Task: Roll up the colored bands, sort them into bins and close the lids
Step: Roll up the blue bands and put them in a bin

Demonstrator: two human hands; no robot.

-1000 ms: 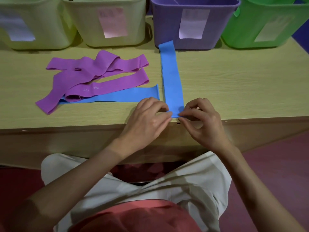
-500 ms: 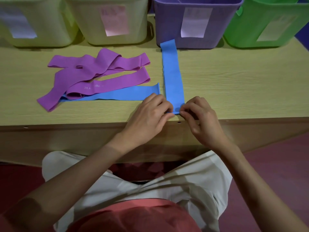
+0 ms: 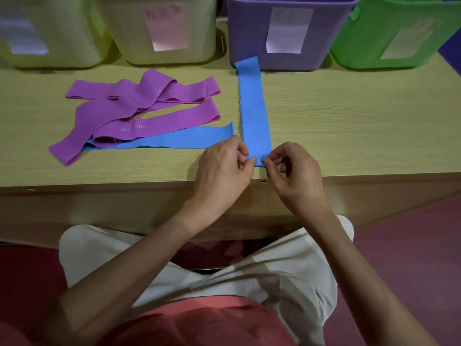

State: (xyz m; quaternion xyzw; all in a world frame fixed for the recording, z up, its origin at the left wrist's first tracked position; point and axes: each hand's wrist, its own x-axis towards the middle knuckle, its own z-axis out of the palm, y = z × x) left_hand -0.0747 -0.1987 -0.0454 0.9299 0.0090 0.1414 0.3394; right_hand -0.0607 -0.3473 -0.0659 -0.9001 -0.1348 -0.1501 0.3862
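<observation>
A blue band (image 3: 253, 108) lies straight on the wooden table (image 3: 349, 126), running from the purple bin (image 3: 249, 41) toward me. My left hand (image 3: 224, 171) and my right hand (image 3: 296, 173) pinch its near end at the two corners, close to the table's front edge. That end is slightly curled under my fingertips. A second blue band (image 3: 179, 141) lies flat to the left, partly under a loose heap of purple bands (image 3: 139, 103).
Several bins stand in a row at the back: two pale yellow-green ones (image 3: 47, 28) (image 3: 129, 28), the purple one, and a green bin (image 3: 374, 36). Each carries a paper label. The table's front edge (image 3: 99, 183) runs just below my hands.
My hands have shifted slightly up the band from the table edge, fingers re-pinching and curling the blue band's near end. The other bands lie as before.
</observation>
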